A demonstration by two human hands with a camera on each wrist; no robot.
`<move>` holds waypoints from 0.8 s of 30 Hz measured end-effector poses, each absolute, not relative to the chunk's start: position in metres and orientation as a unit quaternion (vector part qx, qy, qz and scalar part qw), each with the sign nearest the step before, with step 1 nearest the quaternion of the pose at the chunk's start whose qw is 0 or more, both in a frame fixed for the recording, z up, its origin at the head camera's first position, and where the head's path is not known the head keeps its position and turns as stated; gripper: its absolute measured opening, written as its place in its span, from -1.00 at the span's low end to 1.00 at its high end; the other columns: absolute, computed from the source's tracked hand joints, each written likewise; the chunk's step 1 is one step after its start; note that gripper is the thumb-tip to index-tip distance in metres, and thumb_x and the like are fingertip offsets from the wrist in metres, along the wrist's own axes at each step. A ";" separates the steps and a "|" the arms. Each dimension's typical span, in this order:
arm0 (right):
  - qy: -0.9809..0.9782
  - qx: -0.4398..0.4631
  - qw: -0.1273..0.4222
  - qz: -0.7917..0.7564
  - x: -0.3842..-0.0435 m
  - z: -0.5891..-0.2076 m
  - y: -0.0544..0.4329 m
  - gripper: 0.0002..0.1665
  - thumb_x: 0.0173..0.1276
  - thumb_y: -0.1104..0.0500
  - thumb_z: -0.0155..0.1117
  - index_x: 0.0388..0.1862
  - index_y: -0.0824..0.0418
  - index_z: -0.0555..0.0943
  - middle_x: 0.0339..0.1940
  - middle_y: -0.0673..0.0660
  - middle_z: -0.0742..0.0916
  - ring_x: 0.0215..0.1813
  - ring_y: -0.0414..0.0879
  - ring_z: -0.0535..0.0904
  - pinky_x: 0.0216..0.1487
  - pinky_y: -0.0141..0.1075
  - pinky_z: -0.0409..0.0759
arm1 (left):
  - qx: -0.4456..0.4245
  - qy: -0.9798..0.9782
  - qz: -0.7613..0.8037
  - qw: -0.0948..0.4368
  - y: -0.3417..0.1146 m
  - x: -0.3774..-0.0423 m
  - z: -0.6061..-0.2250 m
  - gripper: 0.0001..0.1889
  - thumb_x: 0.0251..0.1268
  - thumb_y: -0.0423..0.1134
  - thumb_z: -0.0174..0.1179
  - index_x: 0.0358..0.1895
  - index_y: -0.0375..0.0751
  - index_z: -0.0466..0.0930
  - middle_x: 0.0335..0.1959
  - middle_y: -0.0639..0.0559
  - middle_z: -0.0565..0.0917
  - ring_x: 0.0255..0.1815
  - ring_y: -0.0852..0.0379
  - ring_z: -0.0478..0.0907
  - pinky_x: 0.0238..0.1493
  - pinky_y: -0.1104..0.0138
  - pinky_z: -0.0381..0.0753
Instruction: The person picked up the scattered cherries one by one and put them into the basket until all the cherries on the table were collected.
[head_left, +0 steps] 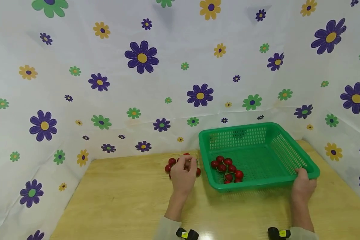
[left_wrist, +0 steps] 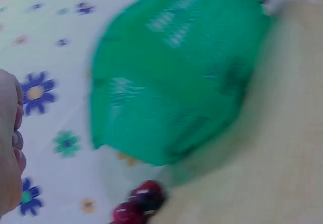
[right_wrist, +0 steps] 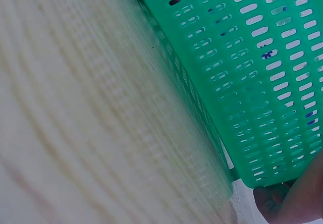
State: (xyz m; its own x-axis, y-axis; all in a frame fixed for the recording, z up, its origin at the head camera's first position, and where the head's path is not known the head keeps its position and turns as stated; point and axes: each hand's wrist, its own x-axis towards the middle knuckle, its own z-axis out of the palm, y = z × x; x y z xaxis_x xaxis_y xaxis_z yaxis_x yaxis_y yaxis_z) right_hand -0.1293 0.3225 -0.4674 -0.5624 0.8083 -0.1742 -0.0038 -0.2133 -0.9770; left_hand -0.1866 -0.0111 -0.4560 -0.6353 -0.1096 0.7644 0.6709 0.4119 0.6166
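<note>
A green plastic basket (head_left: 252, 183) stands on the right part of the table, with several red cherries (head_left: 222, 168) at its left end. My right hand (head_left: 303, 186) grips the rim at the near right corner; the right wrist view shows the thumb and part of the hand (right_wrist: 292, 199) at that corner. Left of the basket, my left hand (head_left: 183, 176) is over a group of cherries (head_left: 172, 161), its fingers bent and partly covering them. Whether it pinches one is hidden. In the left wrist view, the left hand (left_wrist: 9, 143) is at the left edge, apart from blurred cherries (left_wrist: 147, 196).
A light wooden table (head_left: 123, 196) carries everything. Behind it and at both sides hangs a white cloth (head_left: 168, 86) printed with purple, yellow and green flowers. Black straps with cameras (head_left: 188, 234) sit at both wrists.
</note>
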 end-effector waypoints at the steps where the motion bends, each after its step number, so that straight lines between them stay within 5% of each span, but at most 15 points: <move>1: -0.555 -0.367 0.293 0.687 -0.129 -0.467 0.323 -0.87 0.34 0.11 0.07 -0.18 -0.12 0.47 -0.19 -0.14 0.50 -0.16 -0.32 0.34 0.02 -0.45 0.24 | -0.182 -0.745 -0.515 0.384 -0.018 -0.187 -0.452 -0.95 0.29 -0.43 0.25 -0.34 -0.25 0.63 -0.69 0.05 0.55 -0.68 0.32 0.35 -0.63 0.49 0.38; 14: -0.539 -0.359 0.298 0.701 -0.130 -0.463 0.325 -0.84 0.35 0.14 0.07 -0.15 -0.13 0.47 -0.18 -0.17 0.52 -0.14 -0.33 0.36 -0.02 -0.53 0.25 | -0.065 -0.740 -0.524 0.417 -0.079 -0.168 -0.394 -0.94 0.26 -0.57 0.19 -0.38 -0.47 0.60 -0.75 -0.12 0.45 -0.69 0.39 0.20 -0.64 0.54 0.19; 24: -0.538 -0.352 0.291 0.708 -0.130 -0.463 0.322 -0.83 0.36 0.16 0.07 -0.13 -0.10 0.47 -0.17 -0.15 0.52 -0.14 -0.32 0.37 -0.13 -0.59 0.28 | -0.077 -0.761 -0.490 0.418 -0.094 -0.183 -0.419 -0.92 0.31 -0.43 0.22 -0.36 -0.29 0.64 -0.75 0.06 0.45 -0.72 0.33 0.21 -0.69 0.50 0.19</move>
State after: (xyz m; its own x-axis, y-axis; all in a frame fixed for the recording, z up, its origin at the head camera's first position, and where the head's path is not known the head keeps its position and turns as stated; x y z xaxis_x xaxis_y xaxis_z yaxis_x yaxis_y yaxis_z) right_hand -0.1303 0.3215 -0.4631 -0.5826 0.7913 -0.1855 -0.0331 -0.2511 -0.9674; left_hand -0.1825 -0.0943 -0.4188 -0.6391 -0.2931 0.7110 0.5261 0.5078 0.6822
